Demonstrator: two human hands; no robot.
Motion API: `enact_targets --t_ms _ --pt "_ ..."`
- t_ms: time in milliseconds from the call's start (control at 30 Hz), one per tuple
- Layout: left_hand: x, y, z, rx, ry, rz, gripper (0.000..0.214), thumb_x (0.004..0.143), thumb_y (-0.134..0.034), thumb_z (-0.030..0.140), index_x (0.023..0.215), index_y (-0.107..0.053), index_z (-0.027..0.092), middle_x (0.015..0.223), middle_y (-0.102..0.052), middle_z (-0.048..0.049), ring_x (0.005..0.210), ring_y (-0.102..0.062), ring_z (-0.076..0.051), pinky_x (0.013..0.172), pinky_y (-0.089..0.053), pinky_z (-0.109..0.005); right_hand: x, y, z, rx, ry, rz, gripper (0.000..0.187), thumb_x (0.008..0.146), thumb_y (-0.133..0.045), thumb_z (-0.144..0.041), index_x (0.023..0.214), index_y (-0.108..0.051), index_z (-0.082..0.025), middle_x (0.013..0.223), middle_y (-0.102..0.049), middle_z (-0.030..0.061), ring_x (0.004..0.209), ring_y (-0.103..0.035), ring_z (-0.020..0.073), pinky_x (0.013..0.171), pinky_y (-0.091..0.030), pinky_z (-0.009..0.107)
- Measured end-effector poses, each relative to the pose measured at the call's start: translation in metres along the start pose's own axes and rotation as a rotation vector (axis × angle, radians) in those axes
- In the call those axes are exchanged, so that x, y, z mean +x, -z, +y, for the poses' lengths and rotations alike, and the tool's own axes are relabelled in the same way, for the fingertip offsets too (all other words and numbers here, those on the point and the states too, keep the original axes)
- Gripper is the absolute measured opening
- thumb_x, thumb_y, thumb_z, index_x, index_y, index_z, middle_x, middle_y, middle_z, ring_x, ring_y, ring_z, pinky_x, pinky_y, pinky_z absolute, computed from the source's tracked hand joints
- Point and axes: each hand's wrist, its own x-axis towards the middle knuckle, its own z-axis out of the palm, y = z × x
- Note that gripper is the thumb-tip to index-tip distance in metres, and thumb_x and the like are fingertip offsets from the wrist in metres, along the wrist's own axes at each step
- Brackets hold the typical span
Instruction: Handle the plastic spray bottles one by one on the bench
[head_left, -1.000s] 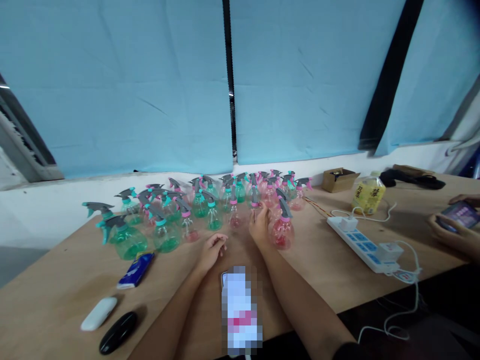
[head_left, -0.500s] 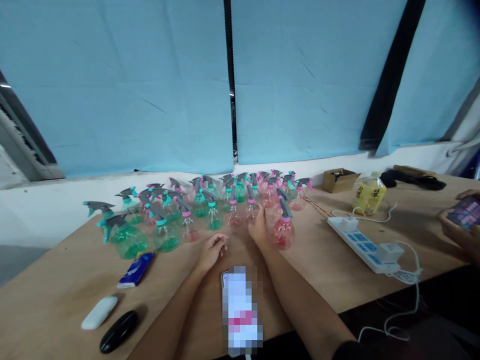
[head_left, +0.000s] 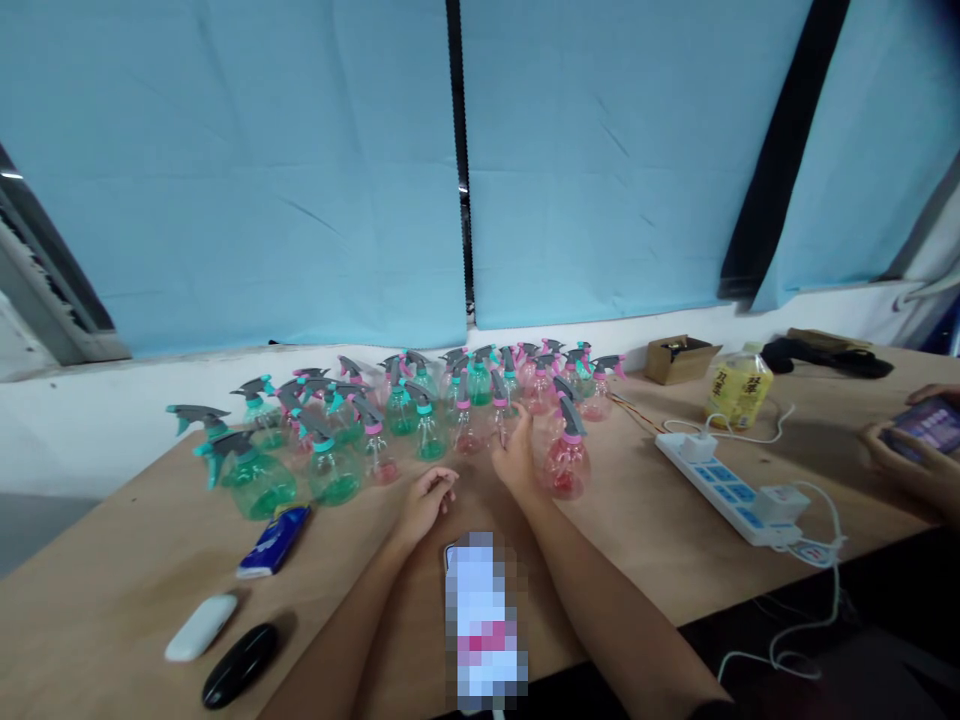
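1. Standing in the front row on the table (head_left: pixel 615 530), a pink-collared spray bottle (head_left: pixel 496 424) is right at the person's right hand (head_left: pixel 514 455), which covers part of it. The fingers there are bent, thumb apart; from my spot I cannot tell whether they grip the bottle or only brush it.
2. Near the phone (head_left: pixel 484 620), the left hand (head_left: pixel 433 495) rests with its fingers loosely curled, nothing visible in them.
3. Toppling seems the main risk to me. A bigger red-tinted bottle (head_left: pixel 566 468) stands just right of the hand and another pink-necked bottle (head_left: pixel 468 437) just left of the first one, so a sideways wrist bump could set neighbours knocking.
4. Wetting is my other worry: should any bottle hold liquid and its collar be loose, a fall could send drips toward the phone or the power strip (head_left: pixel 716 490). I cannot tell whether the deeper colour low down is liquid.
5. Round-bellied, narrow-necked and see-through, the bottles look like thin, smooth plastic, probably slippery; their grey trigger heads are angular and look top-heavy.
6. Around them I see smooth, pale brown tabletop, a shiny blue packet (head_left: pixel 274 541) and creased blue curtain cloth (head_left: pixel 225 180).
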Motion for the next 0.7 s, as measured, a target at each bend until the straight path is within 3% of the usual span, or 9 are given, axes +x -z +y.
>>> enact_targets --t_ms 100,200,300,400,467,567,700 --pt "0.001 0.000 0.000 0.003 0.005 0.002 0.035 0.077 -0.060 0.051 0.086 -0.065 0.018 0.062 -0.058 0.0031 0.045 -0.047 -0.009 0.048 -0.033 -0.022 -0.001 0.023 -0.029 0.031 0.113 -0.043 0.057 0.080 -0.046 -0.011 0.136 -0.037 -0.020 0.142 -0.041 0.0153 0.140 -0.034 0.0259 0.114 -0.030 0.052" --pt "0.002 0.000 -0.002 -0.001 0.018 0.012 0.037 0.077 -0.060 0.053 0.087 -0.064 0.017 0.062 -0.058 0.0031 0.046 -0.047 -0.009 0.048 -0.033 -0.022 -0.002 0.052 -0.043 -0.052 0.295 -0.111 0.046 0.078 -0.055 -0.017 0.123 -0.049 -0.025 0.140 -0.045 0.0121 0.139 -0.036 0.0325 0.111 -0.030 0.062" --pt "0.002 0.000 -0.002 -0.002 0.018 0.012 0.038 0.078 -0.060 0.053 0.087 -0.063 0.017 0.063 -0.058 0.0027 0.046 -0.047 -0.009 0.048 -0.032 -0.022 0.001 0.077 -0.042 -0.150 0.238 0.059 0.047 0.075 -0.062 -0.021 0.120 -0.050 -0.024 0.143 -0.041 0.0121 0.140 -0.032 0.0395 0.105 -0.030 0.070" --pt "0.002 0.000 0.000 0.009 0.027 0.003 0.036 0.078 -0.059 0.052 0.088 -0.064 0.017 0.063 -0.058 0.0023 0.047 -0.047 -0.009 0.046 -0.031 -0.021 0.011 0.090 -0.036 -0.184 0.145 0.238 0.052 0.078 -0.057 -0.021 0.129 -0.044 -0.021 0.144 -0.038 0.0166 0.143 -0.025 0.0401 0.102 -0.033 0.070" --pt "0.001 0.000 0.002 0.015 0.033 0.002 0.036 0.078 -0.059 0.053 0.087 -0.064 0.018 0.063 -0.058 0.0022 0.046 -0.047 -0.009 0.045 -0.030 -0.021 0.018 0.092 -0.032 -0.189 0.112 0.307 0.055 0.080 -0.056 -0.021 0.133 -0.041 -0.019 0.140 -0.043 0.0185 0.139 -0.034 0.0371 0.104 -0.032 0.067" --pt "0.001 0.000 0.003 0.019 0.033 0.004 0.037 0.077 -0.059 0.054 0.088 -0.065 0.018 0.063 -0.058 0.0023 0.046 -0.047 -0.009 0.044 -0.029 -0.021 0.027 0.087 -0.025 -0.106 0.038 0.329 0.059 0.081 -0.057 -0.023 0.137 -0.038 -0.019 0.134 -0.050 0.0186 0.123 -0.054 0.0297 0.102 -0.042 0.054" --pt "0.001 0.001 0.002 0.013 0.033 0.000 0.037 0.077 -0.060 0.053 0.088 -0.065 0.018 0.063 -0.059 0.0018 0.046 -0.047 -0.009 0.044 -0.029 -0.020 0.031 0.077 -0.015 0.108 -0.125 0.237 0.064 0.083 -0.061 -0.032 0.141 -0.035 -0.022 0.138 -0.050 0.0186 0.101 -0.065 0.0222 0.085 -0.054 0.037"
